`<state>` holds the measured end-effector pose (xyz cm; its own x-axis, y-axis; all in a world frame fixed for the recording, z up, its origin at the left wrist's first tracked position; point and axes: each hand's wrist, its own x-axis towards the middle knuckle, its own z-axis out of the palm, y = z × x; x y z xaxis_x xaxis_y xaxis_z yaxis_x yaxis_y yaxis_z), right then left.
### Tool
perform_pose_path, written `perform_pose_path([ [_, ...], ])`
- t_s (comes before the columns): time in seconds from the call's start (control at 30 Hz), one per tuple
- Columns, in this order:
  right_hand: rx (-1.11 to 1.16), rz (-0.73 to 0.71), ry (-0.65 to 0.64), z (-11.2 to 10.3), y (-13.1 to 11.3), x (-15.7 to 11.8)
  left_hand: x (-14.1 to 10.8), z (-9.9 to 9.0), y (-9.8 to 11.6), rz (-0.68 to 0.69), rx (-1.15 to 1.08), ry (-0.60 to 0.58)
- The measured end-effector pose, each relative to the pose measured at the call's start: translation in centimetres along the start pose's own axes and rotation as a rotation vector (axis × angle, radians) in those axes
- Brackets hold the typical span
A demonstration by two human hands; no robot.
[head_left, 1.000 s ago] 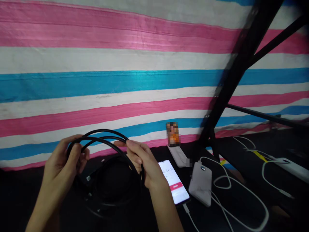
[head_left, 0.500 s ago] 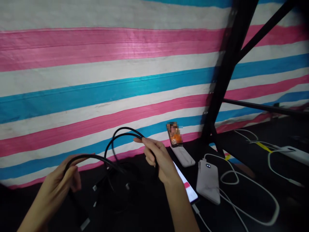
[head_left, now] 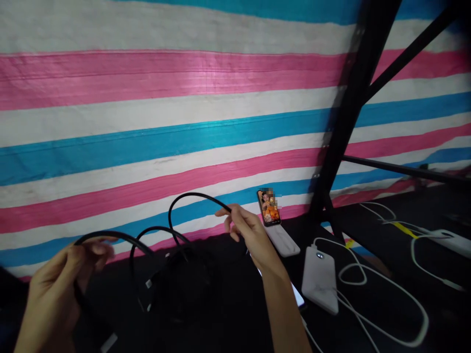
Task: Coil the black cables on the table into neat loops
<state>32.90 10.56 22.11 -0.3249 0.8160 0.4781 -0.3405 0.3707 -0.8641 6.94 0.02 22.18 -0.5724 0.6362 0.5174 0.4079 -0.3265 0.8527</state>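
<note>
A black cable (head_left: 195, 194) runs in loose loops between my two hands, above a dark surface. My left hand (head_left: 55, 284), at the lower left, is closed round one stretch of it. Below that hand hangs a cable end with a pale metal plug (head_left: 109, 342). My right hand (head_left: 250, 235) pinches another stretch between thumb and fingers, at the top of a single arch. Further coils and small pale plug ends (head_left: 148, 284) show between the hands, dim against the dark surface. How the strands join cannot be made out.
Right of my right hand a lit phone (head_left: 270, 208) leans above a white slab (head_left: 285, 241). A second phone (head_left: 299, 297) lies partly behind my forearm. A white power bank (head_left: 319, 279) trails a white cable (head_left: 423, 321). A black metal frame (head_left: 340, 127) stands before a striped sheet (head_left: 165, 117).
My left hand has moved left and my right hand slightly right, spreading the cable. One strand has dropped away from my right hand into a lower loop.
</note>
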Motion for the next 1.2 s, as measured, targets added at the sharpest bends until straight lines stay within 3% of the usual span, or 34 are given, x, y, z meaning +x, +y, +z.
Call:
perform_pose_path([
  [0.2, -0.078, -0.183, -0.217, 2.5, -0.8, -0.6, -0.6, 4.0, 1.5, 0.162, 0.172, -0.347],
  [0.27, -0.078, -0.181, -0.241, 2.9, -0.8, -0.8, -0.8, 4.8, 1.7, 0.161, 0.227, -0.359],
  [0.33, -0.099, -0.142, -0.215, 2.6, -0.7, -0.8, -1.0, 5.0, 1.6, 0.115, 0.241, -0.295],
  [0.4, -0.164, -0.091, -0.147, 1.2, -0.5, -0.8, -1.1, 4.8, 1.4, 0.011, 0.149, -0.257],
  [0.5, -0.309, 0.003, 0.005, -3.0, -0.4, -0.7, -1.3, 4.2, 1.2, -0.139, -0.020, -0.264],
  [0.6, -0.440, 0.068, 0.205, -8.1, -0.7, -0.9, -1.2, 3.7, 1.2, -0.101, -0.034, -0.288],
  [0.67, -0.527, 0.108, 0.219, -10.4, -0.9, -1.3, -1.4, 3.7, 1.3, -0.042, -0.028, -0.316],
  [0.73, -0.536, 0.099, 0.146, -11.0, -0.8, -2.0, -1.7, 4.3, 1.5, -0.009, -0.036, -0.338],
  [0.8, -0.468, 0.040, -0.016, -9.7, -0.3, -2.7, -2.1, 5.3, 2.0, -0.006, -0.061, -0.352],
  [0.87, -0.389, -0.014, -0.239, -7.3, 0.2, -3.4, -2.6, 6.5, 2.5, -0.016, -0.097, -0.349],
  [0.93, -0.371, 0.001, -0.373, -4.5, 0.3, -3.7, -2.9, 7.4, 3.0, -0.031, -0.128, -0.307],
  [1.03, -0.492, -0.019, -0.248, -1.5, -0.3, -3.4, -3.2, 7.5, 3.1, -0.027, -0.187, -0.204],
  [1.13, -0.522, -0.115, -0.056, -0.2, -0.4, -2.5, -3.4, 6.7, 2.9, 0.018, -0.206, -0.135],
  [1.2, -0.459, -0.081, -0.066, 0.1, 0.1, -2.0, -3.5, 6.3, 2.7, 0.037, -0.183, -0.085],
])
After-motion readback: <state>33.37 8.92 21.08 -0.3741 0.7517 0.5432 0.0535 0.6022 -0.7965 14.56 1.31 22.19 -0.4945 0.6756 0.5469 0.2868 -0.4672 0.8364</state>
